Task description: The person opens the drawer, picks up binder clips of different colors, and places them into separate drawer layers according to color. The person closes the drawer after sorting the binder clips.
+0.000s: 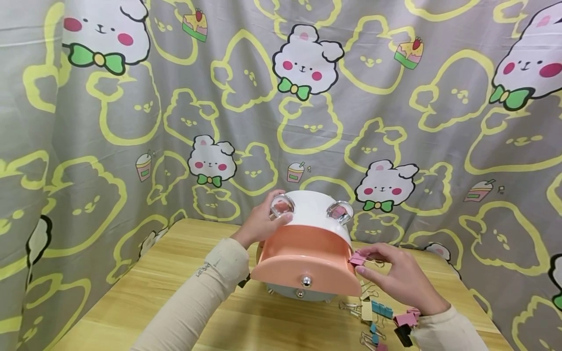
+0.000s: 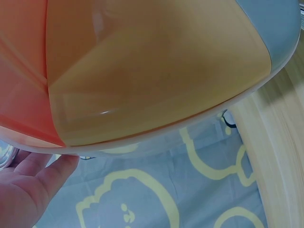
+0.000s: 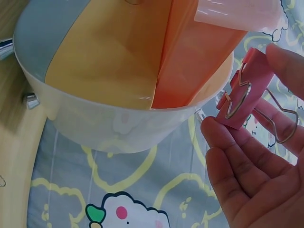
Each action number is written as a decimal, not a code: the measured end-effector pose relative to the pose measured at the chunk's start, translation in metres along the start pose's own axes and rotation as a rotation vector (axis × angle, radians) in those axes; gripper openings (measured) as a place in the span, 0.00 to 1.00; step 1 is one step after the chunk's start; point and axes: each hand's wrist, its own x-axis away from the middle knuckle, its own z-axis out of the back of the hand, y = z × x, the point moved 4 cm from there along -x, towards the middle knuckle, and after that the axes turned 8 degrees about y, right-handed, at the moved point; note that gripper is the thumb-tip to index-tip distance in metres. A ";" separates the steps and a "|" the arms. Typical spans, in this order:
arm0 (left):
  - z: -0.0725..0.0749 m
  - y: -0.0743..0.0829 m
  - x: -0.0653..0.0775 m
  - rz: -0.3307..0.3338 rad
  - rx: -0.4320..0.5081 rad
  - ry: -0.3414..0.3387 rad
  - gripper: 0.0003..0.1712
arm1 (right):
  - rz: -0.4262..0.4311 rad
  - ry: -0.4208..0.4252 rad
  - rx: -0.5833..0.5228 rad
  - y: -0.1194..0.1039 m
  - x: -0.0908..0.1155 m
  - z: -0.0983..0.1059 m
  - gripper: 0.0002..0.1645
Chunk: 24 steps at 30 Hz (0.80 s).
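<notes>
A small rounded drawer box with a white top (image 1: 309, 204) and two clear silver-rimmed ears stands on the table. Its upper orange drawer (image 1: 303, 273) is pulled out, with a round silver knob on the front. My left hand (image 1: 261, 219) grips the box at its left ear, thumb in front. Between the thumb and fingers of my right hand (image 1: 401, 273) is a pink binder clip (image 3: 251, 90) with wire handles, held beside the drawer's right end. Smaller pink parts show behind that clip in the right wrist view. The drawer's floor is mostly hidden.
Loose binder clips lie on the wooden table (image 1: 175, 282) right of the box, among them a teal clip (image 1: 382, 309), a cream clip (image 1: 366, 310) and a black clip (image 1: 403, 335). A patterned curtain (image 1: 246, 97) hangs behind the table and at its sides.
</notes>
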 end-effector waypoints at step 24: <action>-0.001 -0.002 -0.001 -0.009 -0.015 0.010 0.39 | 0.017 -0.004 -0.037 -0.006 -0.007 -0.004 0.15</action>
